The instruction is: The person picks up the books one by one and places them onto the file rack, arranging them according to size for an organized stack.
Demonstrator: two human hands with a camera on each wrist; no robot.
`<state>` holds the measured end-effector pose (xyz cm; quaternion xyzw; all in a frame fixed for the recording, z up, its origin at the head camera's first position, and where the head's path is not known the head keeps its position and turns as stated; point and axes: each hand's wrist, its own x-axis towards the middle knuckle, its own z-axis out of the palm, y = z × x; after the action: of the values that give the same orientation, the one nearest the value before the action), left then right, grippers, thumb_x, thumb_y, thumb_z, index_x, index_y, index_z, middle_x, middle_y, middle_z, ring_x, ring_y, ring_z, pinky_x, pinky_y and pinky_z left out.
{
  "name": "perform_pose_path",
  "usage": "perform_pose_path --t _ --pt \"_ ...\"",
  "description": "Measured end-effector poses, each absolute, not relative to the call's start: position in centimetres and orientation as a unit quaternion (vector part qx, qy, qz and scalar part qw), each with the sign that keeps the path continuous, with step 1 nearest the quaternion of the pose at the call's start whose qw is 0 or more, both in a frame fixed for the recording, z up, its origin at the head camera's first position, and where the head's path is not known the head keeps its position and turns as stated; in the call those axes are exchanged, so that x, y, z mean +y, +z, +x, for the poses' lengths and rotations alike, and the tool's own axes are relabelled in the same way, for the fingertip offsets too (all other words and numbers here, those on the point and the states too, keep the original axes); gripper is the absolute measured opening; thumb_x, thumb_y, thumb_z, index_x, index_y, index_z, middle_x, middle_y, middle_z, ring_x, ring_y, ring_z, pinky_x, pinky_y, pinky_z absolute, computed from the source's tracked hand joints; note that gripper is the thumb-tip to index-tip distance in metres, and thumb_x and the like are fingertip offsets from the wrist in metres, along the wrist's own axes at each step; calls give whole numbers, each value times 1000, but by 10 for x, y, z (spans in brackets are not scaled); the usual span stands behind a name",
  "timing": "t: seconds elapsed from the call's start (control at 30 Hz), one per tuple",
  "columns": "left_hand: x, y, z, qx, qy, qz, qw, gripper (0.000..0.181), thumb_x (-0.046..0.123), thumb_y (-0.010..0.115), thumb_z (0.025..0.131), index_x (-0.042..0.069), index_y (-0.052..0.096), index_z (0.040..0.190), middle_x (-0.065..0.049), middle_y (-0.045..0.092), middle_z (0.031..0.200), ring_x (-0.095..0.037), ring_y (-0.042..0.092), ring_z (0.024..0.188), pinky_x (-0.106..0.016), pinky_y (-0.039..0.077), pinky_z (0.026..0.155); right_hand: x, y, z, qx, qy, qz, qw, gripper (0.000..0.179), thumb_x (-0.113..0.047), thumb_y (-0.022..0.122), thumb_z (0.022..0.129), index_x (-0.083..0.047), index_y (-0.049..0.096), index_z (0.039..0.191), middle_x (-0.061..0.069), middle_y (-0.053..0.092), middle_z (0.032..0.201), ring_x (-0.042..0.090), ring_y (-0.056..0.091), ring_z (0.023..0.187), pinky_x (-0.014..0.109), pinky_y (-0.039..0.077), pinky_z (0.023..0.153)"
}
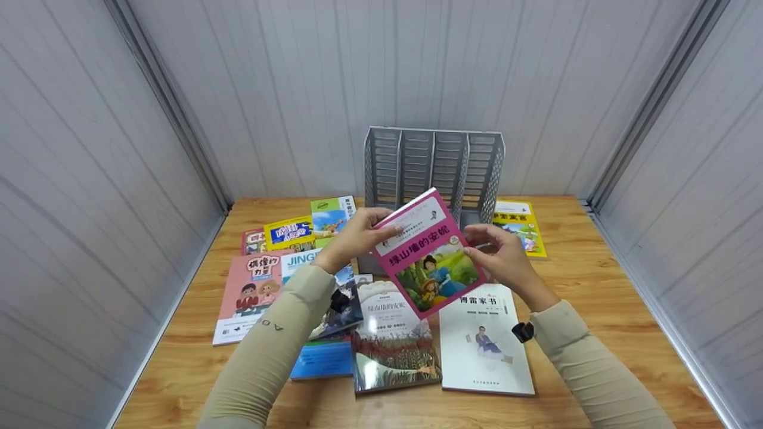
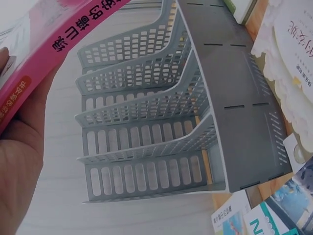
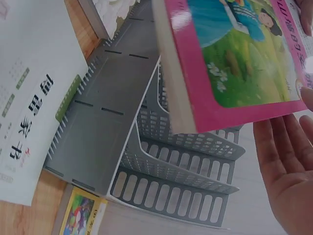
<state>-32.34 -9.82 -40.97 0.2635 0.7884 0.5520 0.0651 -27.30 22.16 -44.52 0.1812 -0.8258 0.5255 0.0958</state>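
Note:
A pink-bordered children's book with two painted figures on its cover is held up, tilted, in front of a grey file rack. My left hand grips its upper left edge by the spine, thumb over the cover. At the right edge, my right hand pinches the book between the thumb on the front and fingers behind. In the left wrist view the spine of the pink book faces the camera beside the left hand. The right wrist view shows the right hand's fingers reaching behind the cover.
The rack's slots show no books in them. Below lie a wheat-field book and a white book. Several others, among them a pink one and a blue one, overlap at left. A yellow book lies right of the rack.

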Motion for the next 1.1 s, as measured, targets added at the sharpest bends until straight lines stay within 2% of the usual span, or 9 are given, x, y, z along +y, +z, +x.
perform_pose_path --t 0.1,0.17,0.33,0.4,0.7,0.97,1.1 --pt "-105 -407 -326 792 554 249 53 23 19 70 107 3 77 121 -16 83 110 -26 84 90 -39 69 79 226 -446 -277 -835 510 173 112 37 -6 76 101 2 69 136 20 74 124 32 71 112 17 56 93" --pt "-111 -405 -328 798 552 238 45 25 20 70 107 3 76 124 -17 83 111 -26 83 91 -38 68 79 230 -448 -280 -843 498 168 116 37 -7 77 101 2 69 136 20 74 124 32 71 113 21 58 95" --pt "-125 -401 -332 808 551 207 12 29 18 69 107 2 74 131 -19 81 114 -27 83 92 -37 68 80 238 -457 -289 -860 467 169 121 38 -7 78 100 3 68 136 21 74 124 35 71 115 48 60 102" --pt "-130 -398 -333 807 555 201 -9 29 17 69 107 1 74 130 -21 81 115 -28 82 93 -37 68 80 240 -462 -292 -865 454 174 125 38 -5 78 99 6 68 134 23 74 124 38 71 115 55 59 103" --pt "-150 -384 -331 799 568 165 -106 29 16 67 108 -4 74 128 -24 79 117 -28 80 93 -28 66 78 242 -486 -304 -893 382 203 127 41 -4 79 97 12 67 133 32 71 132 50 69 121 63 55 107" --pt "-158 -381 -322 803 559 128 -164 34 22 66 110 -1 70 135 -20 76 127 -35 80 105 -46 67 92 236 -505 -312 -924 326 186 77 46 -10 76 101 11 64 139 31 68 140 50 65 132 63 51 114" --pt "-158 -380 -317 809 539 109 -208 35 23 65 110 0 70 136 -21 75 130 -37 79 108 -51 66 95 232 -514 -316 -934 305 178 46 47 -16 72 105 9 63 143 30 65 145 50 61 137 63 48 117"
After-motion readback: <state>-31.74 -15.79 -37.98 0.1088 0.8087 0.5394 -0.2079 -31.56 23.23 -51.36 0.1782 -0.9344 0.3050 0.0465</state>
